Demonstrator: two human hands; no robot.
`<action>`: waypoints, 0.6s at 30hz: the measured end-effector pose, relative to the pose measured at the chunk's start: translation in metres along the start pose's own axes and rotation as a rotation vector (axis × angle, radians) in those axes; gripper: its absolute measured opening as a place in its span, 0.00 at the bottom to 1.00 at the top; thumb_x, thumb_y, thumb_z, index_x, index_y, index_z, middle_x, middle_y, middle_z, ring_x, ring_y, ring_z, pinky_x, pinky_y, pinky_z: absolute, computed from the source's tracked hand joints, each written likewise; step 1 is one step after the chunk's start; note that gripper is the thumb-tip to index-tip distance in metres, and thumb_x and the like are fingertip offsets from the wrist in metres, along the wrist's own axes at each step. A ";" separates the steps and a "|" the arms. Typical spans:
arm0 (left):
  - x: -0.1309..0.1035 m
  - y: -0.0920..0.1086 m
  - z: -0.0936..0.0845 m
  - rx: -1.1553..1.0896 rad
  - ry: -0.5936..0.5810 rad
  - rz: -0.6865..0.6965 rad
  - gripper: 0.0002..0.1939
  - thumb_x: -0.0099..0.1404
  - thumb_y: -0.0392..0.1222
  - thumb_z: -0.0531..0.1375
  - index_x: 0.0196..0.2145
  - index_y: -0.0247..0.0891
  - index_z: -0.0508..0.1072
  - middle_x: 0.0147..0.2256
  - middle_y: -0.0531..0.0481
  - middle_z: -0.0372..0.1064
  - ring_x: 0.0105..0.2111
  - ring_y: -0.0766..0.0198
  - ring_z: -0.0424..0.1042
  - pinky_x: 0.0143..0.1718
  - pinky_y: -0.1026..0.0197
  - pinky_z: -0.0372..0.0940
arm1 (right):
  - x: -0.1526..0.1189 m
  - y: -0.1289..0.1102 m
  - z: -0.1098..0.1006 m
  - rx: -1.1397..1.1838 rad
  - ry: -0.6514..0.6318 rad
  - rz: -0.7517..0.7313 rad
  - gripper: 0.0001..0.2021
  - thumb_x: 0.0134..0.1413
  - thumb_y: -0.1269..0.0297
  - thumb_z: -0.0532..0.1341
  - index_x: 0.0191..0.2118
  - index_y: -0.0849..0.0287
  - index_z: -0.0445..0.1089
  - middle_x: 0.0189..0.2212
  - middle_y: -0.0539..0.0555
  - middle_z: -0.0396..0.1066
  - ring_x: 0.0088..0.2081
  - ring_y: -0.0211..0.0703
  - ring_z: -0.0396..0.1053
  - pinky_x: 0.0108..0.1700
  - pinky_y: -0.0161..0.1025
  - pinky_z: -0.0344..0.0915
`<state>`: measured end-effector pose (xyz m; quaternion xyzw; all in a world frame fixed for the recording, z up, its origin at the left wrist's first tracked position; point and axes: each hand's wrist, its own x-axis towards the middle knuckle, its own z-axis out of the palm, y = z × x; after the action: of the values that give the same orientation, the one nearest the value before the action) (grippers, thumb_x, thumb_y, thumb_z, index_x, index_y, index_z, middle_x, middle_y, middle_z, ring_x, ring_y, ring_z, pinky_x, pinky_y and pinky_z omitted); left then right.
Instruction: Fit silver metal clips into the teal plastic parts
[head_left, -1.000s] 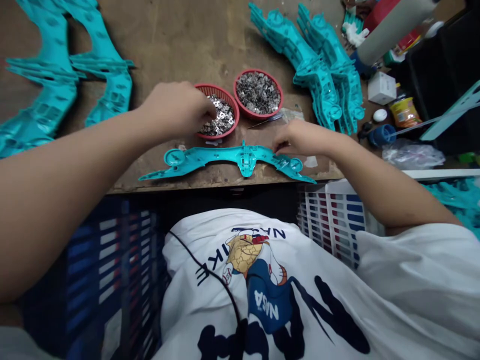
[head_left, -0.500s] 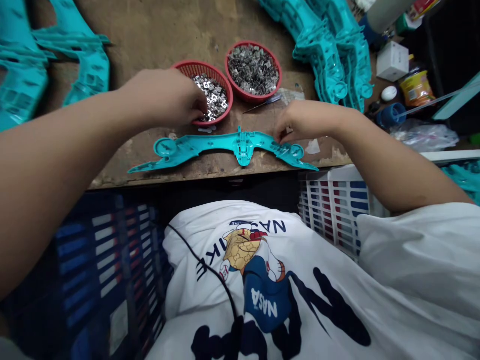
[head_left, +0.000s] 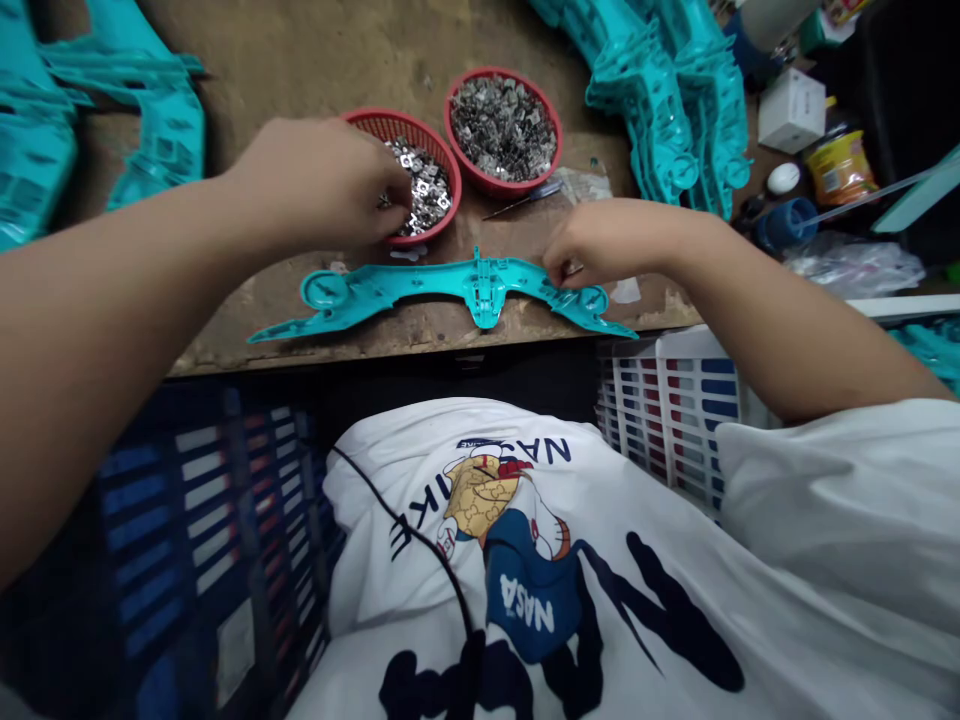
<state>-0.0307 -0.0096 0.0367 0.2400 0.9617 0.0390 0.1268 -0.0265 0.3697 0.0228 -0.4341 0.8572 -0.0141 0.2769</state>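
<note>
My left hand (head_left: 334,185) is at the near-left rim of a red plastic basket (head_left: 452,160), its bent fingertips over the small metal clips (head_left: 429,190) inside. Those fingers are closed, and whatever they pinch is hidden. A long turquoise plastic part (head_left: 420,282) lies along the front of the workbench, curved, with a round ring near each end. On its right arm rests my right hand (head_left: 592,245), fingers curled together and pressed down; I cannot make out what is between them. A second red basket (head_left: 517,188), full of metal clips, stands just behind and to the right.
Turquoise parts lie at the back left (head_left: 169,130) and in a stack (head_left: 637,90) at the back right. A screwdriver (head_left: 544,191) lies by the second basket. A white box (head_left: 792,112) and a bottle (head_left: 840,170) stand far right. Crates (head_left: 675,400) flank my lap.
The view has shifted slightly. My left hand has lifted a little at the basket, its fingers still closed. My right hand stays at the part's right arm.
</note>
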 end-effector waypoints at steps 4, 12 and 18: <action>0.000 -0.003 -0.001 -0.057 0.064 -0.014 0.26 0.85 0.67 0.58 0.56 0.54 0.92 0.56 0.50 0.90 0.55 0.45 0.74 0.64 0.38 0.74 | 0.000 -0.005 0.000 -0.007 0.019 -0.030 0.13 0.72 0.71 0.72 0.52 0.50 0.95 0.41 0.53 0.90 0.46 0.56 0.80 0.48 0.49 0.64; 0.009 0.008 0.011 -0.892 0.351 0.092 0.27 0.70 0.70 0.82 0.43 0.41 0.91 0.42 0.45 0.90 0.47 0.49 0.80 0.66 0.41 0.77 | 0.005 -0.042 -0.010 -0.188 0.129 -0.061 0.13 0.80 0.66 0.69 0.51 0.51 0.95 0.49 0.57 0.92 0.49 0.57 0.83 0.48 0.49 0.64; 0.001 0.030 0.018 -1.099 0.365 0.120 0.28 0.66 0.72 0.85 0.40 0.43 0.92 0.37 0.46 0.89 0.39 0.52 0.80 0.49 0.45 0.82 | -0.004 -0.043 -0.024 0.084 0.423 -0.081 0.15 0.89 0.55 0.68 0.62 0.51 0.94 0.58 0.59 0.92 0.57 0.59 0.87 0.56 0.50 0.75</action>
<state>-0.0129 0.0174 0.0230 0.1823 0.7913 0.5803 0.0626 -0.0043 0.3408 0.0561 -0.4436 0.8766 -0.1519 0.1079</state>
